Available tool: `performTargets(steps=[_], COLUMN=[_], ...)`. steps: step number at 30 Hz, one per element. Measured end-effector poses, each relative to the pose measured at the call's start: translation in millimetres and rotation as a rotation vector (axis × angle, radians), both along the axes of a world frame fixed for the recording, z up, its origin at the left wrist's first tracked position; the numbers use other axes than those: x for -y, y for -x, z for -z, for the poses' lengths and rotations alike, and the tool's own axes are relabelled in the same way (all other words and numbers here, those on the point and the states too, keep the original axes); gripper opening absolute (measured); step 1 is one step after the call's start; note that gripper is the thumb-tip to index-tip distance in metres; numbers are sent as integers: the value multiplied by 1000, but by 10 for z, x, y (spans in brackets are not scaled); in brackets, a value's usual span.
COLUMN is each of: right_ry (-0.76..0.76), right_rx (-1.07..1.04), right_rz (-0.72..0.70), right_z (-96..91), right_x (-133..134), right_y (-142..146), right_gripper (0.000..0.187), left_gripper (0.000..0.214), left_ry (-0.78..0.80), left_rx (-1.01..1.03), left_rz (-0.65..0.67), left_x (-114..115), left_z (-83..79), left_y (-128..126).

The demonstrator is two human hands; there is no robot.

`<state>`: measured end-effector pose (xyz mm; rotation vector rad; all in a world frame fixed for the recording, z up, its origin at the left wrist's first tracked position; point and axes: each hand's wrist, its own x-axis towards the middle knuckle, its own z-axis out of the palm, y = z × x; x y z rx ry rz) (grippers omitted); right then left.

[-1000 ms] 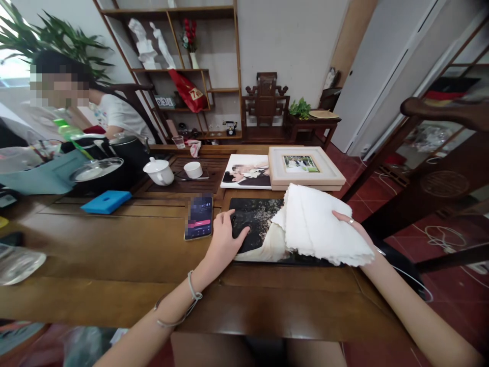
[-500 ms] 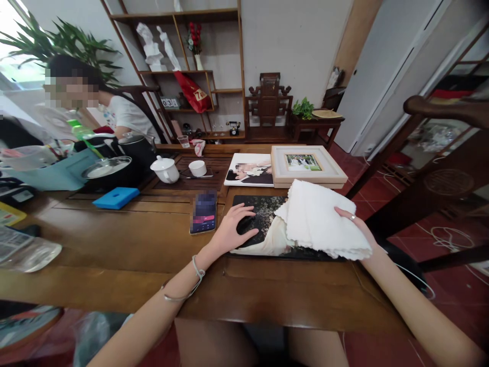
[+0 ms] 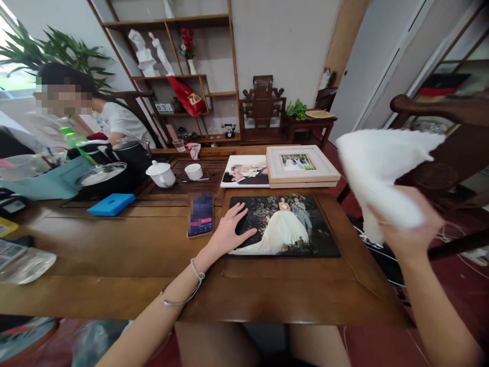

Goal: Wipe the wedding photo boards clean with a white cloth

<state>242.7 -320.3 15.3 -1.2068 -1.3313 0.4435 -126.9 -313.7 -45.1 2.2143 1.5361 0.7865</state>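
Note:
My left hand lies flat with spread fingers on the left edge of a dark wedding photo print that rests on the wooden table. My right hand is raised off to the right of the table, closed on a white cloth that hangs in the air above it. A phone with a lit screen lies just left of my left hand.
Behind the print lie a second photo print and a light wooden picture frame. A tea tray holds a white teapot and cup. A blue box sits left. Another person sits at the far left.
My right hand has lifted the white cloth off the print and swung it up and to the right, uncovering the whole picture. My left hand stays on the print's left edge.

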Motion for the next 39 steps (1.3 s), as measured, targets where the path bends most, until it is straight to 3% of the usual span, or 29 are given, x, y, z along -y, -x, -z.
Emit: performTargets(steps=[2,4,8,16,19,24,26,28,32,35,37,39], right_ry=[-71,-128,-81,121,118,35,27,65,179,166,143,130], right_rx=[460,788,1026,1202,1262,1278,1255,1222,1178,1212,1243,1265], right_rz=[-191,-346,-460,-348,-377,-499,-528,-523,-439,-395,-370,-369], right_z=[125,276,495,462,417,405,414,426,436,418,408,409], right_x=[-19,-63,-182,-484,-229,534,622,479,-213,-595,-611,-421], right_y=[47,147,310,554,627,522,465,441,533,658,704,702], right_gripper=[41,43,68,88,90,100,100,96,89,88,87,87], left_gripper=[65,65,64,62,61,61,60,60,60,60,61,62], left_ry=[3,3,11,-5,2,-26,-51,-65,-51,-30,-19,-6], left_rx=[-1,2,-2,-10,-21,-40,-34,-29,-36,-47,-57,-71], left_rz=[5,3,5,-1,-7,3,16,26,32,25,13,3], left_x=[2,7,10,11,10,6,6,9,19,28,33,36], left_z=[-6,-9,-7,14,16,45,51,47,15,-5,-10,-8], left_y=[0,-3,-9,-14,-17,-9,-5,-4,-11,-19,-23,-27])
